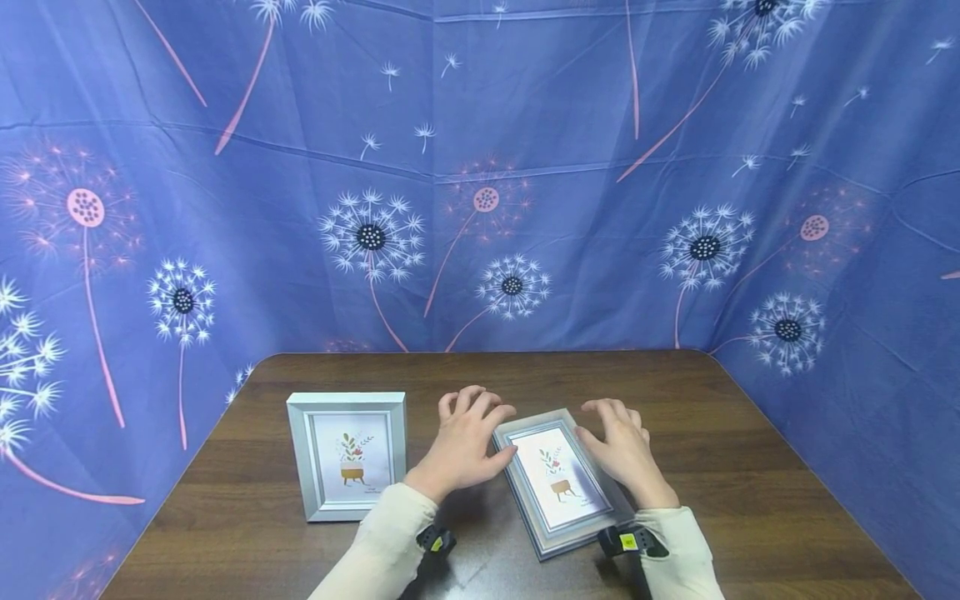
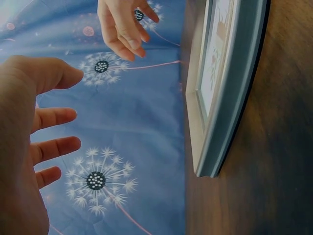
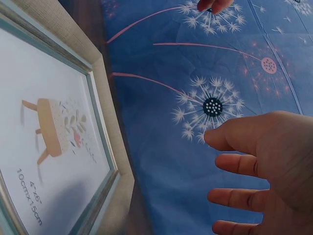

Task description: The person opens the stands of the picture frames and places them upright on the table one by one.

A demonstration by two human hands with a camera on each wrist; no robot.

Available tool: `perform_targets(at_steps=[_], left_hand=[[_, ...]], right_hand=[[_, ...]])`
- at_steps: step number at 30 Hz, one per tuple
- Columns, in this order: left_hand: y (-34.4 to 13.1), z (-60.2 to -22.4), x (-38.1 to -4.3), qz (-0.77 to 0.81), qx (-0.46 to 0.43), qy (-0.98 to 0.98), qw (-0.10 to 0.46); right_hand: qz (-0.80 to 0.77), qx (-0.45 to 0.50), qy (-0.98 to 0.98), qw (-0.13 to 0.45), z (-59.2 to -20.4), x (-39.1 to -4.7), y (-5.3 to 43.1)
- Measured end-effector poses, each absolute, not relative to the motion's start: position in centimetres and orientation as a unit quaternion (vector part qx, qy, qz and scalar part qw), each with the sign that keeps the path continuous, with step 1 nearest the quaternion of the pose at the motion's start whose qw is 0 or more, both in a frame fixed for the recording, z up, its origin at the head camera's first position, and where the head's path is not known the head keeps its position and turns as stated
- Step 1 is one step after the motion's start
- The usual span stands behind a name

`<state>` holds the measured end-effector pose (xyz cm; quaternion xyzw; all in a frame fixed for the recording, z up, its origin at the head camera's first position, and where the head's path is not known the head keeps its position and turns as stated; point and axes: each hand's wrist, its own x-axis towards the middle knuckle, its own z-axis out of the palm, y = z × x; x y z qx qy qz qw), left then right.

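Note:
A picture frame (image 1: 558,479) with a beige and blue-grey border lies face up on the table, turned at an angle. Its print shows a plant in an orange pot on legs. My left hand (image 1: 467,442) hovers above its left side, fingers spread and loosely bent, holding nothing. Over the frame's right edge hangs my right hand (image 1: 624,446), likewise relaxed and holding nothing. Both wrist views show a gap between the fingers and the frame. To the left of my left hand, a second, pale blue-white picture frame (image 1: 300,454) stands upright with a similar print.
The brown wooden table (image 1: 757,517) has rounded far corners. Behind it and at both sides hangs a blue curtain (image 1: 600,250) with dandelion patterns. Each wrist wears a black strap; the right strap (image 1: 628,542) is close to the lying frame's lower right corner.

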<state>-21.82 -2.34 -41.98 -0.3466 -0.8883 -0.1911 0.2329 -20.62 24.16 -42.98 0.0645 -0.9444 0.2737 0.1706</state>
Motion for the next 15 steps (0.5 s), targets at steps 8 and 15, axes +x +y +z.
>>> perform_targets(at_steps=[8, 15], left_hand=[[-1.65, -42.81, -22.43, -0.184, -0.344, -0.889, 0.239], [-1.25, -43.03, -22.73, -0.183, -0.341, -0.897, 0.213]], right_hand=[[0.274, 0.053, -0.947, 0.159, -42.90, -20.54, 24.71], [0.280, 0.038, -0.949, 0.140, -42.68, -20.39, 25.19]])
